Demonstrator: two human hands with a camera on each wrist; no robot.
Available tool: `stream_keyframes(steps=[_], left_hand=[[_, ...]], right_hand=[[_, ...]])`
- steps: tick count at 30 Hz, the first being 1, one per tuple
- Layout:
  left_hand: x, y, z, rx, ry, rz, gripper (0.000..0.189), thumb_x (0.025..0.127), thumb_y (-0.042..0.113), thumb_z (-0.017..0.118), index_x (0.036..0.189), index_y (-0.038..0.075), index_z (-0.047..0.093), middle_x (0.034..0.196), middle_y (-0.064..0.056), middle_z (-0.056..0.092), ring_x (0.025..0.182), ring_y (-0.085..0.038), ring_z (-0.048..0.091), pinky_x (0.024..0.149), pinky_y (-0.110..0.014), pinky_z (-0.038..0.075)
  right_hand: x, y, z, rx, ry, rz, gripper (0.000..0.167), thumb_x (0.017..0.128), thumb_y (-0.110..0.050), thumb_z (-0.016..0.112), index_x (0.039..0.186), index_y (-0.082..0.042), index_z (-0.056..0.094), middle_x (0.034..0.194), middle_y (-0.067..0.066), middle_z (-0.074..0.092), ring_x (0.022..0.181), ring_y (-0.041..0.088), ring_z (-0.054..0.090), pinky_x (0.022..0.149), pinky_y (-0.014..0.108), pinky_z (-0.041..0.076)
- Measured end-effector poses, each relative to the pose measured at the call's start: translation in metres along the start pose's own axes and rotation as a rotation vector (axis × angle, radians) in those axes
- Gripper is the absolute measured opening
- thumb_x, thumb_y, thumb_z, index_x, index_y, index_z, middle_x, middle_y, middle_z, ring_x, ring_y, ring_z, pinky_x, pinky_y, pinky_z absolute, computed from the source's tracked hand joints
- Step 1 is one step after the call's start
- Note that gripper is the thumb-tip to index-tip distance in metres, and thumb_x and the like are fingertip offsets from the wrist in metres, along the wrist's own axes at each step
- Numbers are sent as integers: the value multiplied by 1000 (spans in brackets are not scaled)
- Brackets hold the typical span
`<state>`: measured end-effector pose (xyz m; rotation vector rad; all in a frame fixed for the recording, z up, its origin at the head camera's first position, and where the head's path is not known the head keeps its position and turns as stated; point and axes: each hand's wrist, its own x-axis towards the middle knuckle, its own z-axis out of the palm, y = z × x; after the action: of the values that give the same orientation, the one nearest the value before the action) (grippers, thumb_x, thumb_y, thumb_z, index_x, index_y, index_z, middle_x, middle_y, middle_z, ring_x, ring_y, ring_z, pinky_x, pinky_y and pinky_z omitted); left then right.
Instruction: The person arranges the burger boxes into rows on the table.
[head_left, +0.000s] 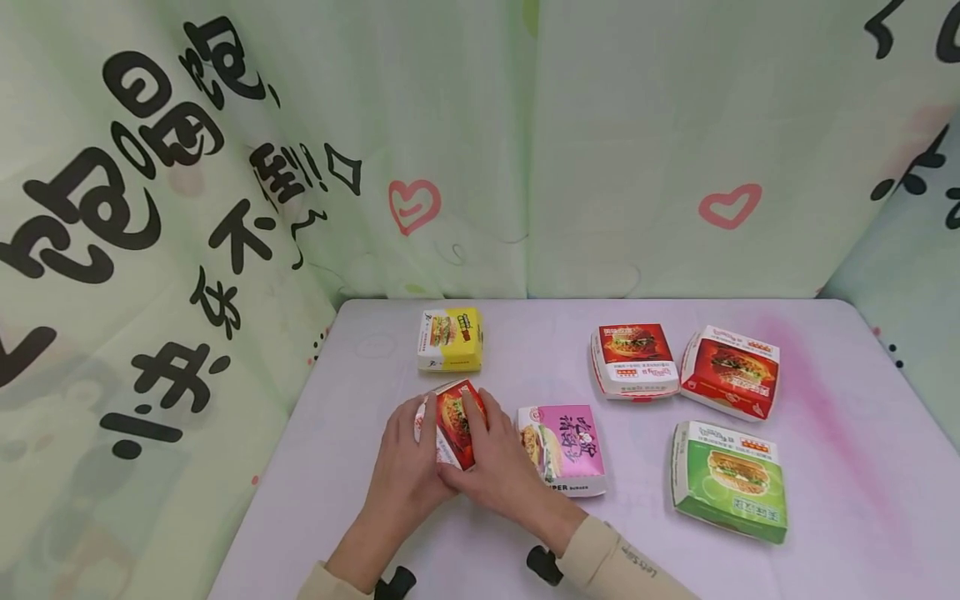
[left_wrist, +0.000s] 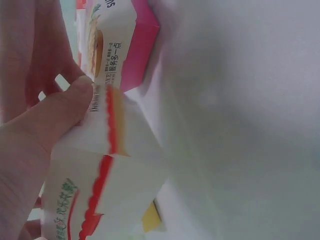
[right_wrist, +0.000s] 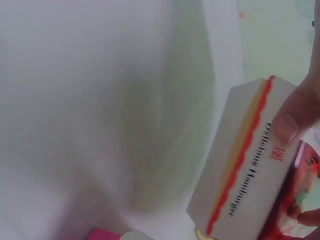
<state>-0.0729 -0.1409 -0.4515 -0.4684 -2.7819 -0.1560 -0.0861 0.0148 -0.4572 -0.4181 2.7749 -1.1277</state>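
Observation:
Both hands hold a red and white hamburger box [head_left: 456, 427] near the left middle of the table. My left hand [head_left: 411, 454] grips its left side, fingers over the top edge. My right hand [head_left: 498, 458] grips the right side, its fingers on the red lid with the burger picture. In the left wrist view, the box's white side [left_wrist: 112, 185] with a wavy red stripe faces the camera. The right wrist view shows the right thumb [right_wrist: 287, 129] pressing the lettered side. Close by on the right lies a pink and white burger box [head_left: 577, 446].
Behind the hands sits a yellow and white burger box [head_left: 463, 340]. At the right stand two red and white boxes, one [head_left: 636, 362] beside the other [head_left: 731, 372], and a green box [head_left: 731, 483] nearer. A pale green curtain [head_left: 600, 125] hangs behind the white table [head_left: 315, 492].

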Motion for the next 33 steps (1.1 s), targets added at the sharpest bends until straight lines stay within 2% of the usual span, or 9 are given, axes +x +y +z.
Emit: stream_keyframes(steps=[4,7,9,13,16,21,25,28,33], left_hand=[[-1,0,2,-4,-4,25,112,62,49,90,149,0,39,141,-16,45,131,-32,44,106,-40,49],[-3,-2,5,-14,-31,17,111,63,53,89,147,0,40,142,-17,45,131,-34,44,107,-42,49],[-6,-4,7,-58,-90,-7,113,63,55,88,149,2,38,146,-18,43,133,-37,43,107,-45,49],[-11,-10,15,-177,-270,-53,116,64,51,89,155,11,28,155,-16,33,138,-42,38,106,-52,48],[-14,-17,20,-238,-386,-53,119,64,46,91,157,15,22,159,-17,27,140,-42,36,105,-53,49],[-13,-25,19,-278,-510,-80,119,67,36,92,158,18,18,160,-17,24,139,-39,38,100,-52,52],[-9,-26,17,-237,-526,-84,107,74,28,88,157,17,22,157,-19,29,134,-38,45,93,-51,56],[-7,-25,16,-205,-511,-86,104,74,30,88,156,15,26,156,-19,32,130,-38,48,90,-51,57],[-7,-23,20,-202,-438,-111,105,69,30,91,153,11,30,153,-21,36,119,-39,57,87,-49,58]], right_hand=[[0,3,-1,16,2,-6,98,83,-48,76,158,-15,23,161,17,22,138,39,41,107,56,45],[0,4,0,7,-16,-6,93,85,-45,76,158,-16,25,162,17,21,140,40,39,106,56,46],[1,6,1,-7,-31,-7,88,87,-39,75,157,-17,27,163,16,20,142,40,38,107,55,46],[0,8,3,-46,-37,-31,74,92,-29,71,154,-14,34,161,17,24,141,39,40,106,54,46],[0,10,6,-78,-42,-71,63,95,-27,67,150,-10,41,159,19,30,139,38,43,107,51,47],[0,12,7,-125,-41,-106,54,97,-28,63,145,-8,47,156,19,35,139,35,44,108,49,46],[-2,12,6,-188,-44,-102,55,96,-32,64,143,-7,50,155,18,37,139,35,43,109,50,46],[-3,12,6,-236,-63,-103,63,93,-38,66,145,-8,49,155,17,36,140,35,41,111,49,44],[-4,12,6,-311,-116,-124,84,85,-53,72,150,-9,42,157,17,33,142,36,37,114,50,40]])
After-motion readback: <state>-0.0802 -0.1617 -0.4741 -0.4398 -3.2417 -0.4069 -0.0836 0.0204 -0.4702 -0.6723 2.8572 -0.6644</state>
